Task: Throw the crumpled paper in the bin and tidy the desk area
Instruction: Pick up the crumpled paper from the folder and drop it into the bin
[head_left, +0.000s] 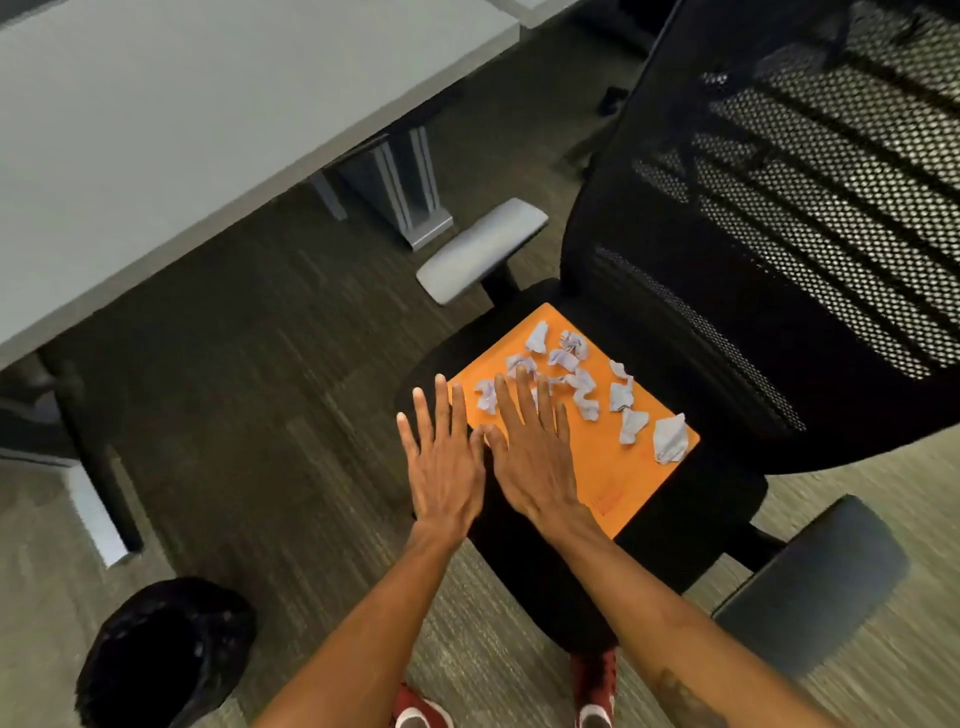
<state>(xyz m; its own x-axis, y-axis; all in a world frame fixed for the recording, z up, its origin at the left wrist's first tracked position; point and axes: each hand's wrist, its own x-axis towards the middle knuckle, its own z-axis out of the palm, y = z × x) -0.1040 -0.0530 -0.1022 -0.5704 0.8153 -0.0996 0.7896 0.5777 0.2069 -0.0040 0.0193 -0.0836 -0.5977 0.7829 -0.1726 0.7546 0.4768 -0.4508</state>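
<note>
Several crumpled pale paper balls (576, 382) lie scattered on an orange mat (608, 467) that rests on the seat of a black office chair (519, 561). My left hand (441, 457) and my right hand (530, 447) are held flat, side by side, thumbs nearly touching, fingers spread, above the near left edge of the mat. Both hands hold nothing. The right hand's fingertips overlap a few of the paper balls. A black bin (166, 654) with a dark liner stands on the floor at the lower left.
A grey desk (182, 130) fills the upper left, its legs (400, 182) standing on the carpet. The chair's mesh back (805, 234) rises at the right, with a grey armrest (483, 249) and a dark armrest (815, 582). My red shoes (592, 686) show at the bottom.
</note>
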